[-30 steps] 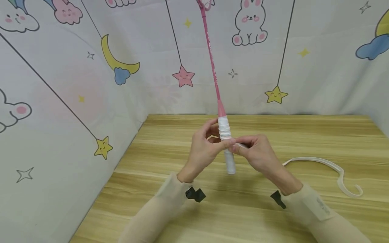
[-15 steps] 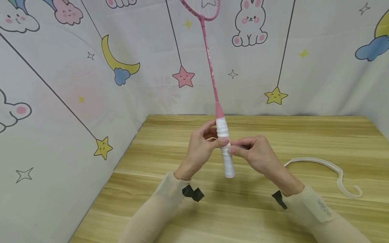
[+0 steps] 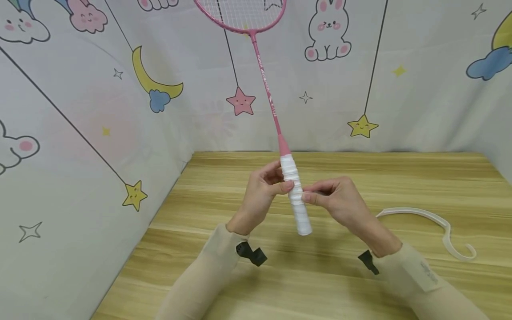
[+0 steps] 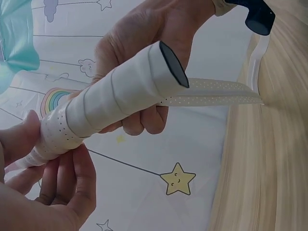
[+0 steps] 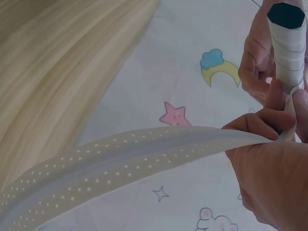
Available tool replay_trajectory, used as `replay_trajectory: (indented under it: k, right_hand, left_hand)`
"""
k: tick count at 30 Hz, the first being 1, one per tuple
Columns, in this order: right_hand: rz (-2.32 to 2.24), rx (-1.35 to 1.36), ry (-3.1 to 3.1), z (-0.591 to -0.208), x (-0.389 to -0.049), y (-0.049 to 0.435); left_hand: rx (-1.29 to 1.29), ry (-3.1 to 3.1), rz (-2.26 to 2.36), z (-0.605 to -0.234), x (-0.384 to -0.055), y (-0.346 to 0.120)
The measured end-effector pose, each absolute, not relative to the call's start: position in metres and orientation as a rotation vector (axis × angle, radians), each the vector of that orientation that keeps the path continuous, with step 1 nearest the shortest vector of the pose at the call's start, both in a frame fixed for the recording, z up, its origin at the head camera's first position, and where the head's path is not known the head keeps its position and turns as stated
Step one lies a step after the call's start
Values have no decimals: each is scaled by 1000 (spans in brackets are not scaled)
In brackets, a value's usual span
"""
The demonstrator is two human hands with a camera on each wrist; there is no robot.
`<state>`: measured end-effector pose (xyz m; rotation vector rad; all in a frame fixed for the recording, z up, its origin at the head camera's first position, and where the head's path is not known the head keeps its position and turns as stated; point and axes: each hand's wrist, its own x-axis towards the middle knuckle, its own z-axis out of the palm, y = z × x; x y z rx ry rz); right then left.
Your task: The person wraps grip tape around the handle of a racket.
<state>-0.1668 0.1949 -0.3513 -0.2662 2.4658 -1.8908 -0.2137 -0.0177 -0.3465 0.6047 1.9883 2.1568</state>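
Together, both hands' curled grips pinch the racket handle (image 3: 296,198).

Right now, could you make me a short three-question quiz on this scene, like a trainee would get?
1. True or false: the pink racket lies flat on the table.
2. Which hand pinches the loose white tape strip? A) left hand B) right hand C) neither
3. Fill in: the handle is wrapped in ___ tape.

Key: 1. False, both hands hold it up in the air, head uppermost. 2. B. 3. White.
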Motion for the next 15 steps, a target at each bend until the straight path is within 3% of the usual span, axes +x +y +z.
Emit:
replay_trajectory:
  k: [15]
  right_hand:
    - [-1882, -363, 2308, -354, -172, 199]
  left_hand:
    - [568, 1704, 2196, -345, -218, -21]
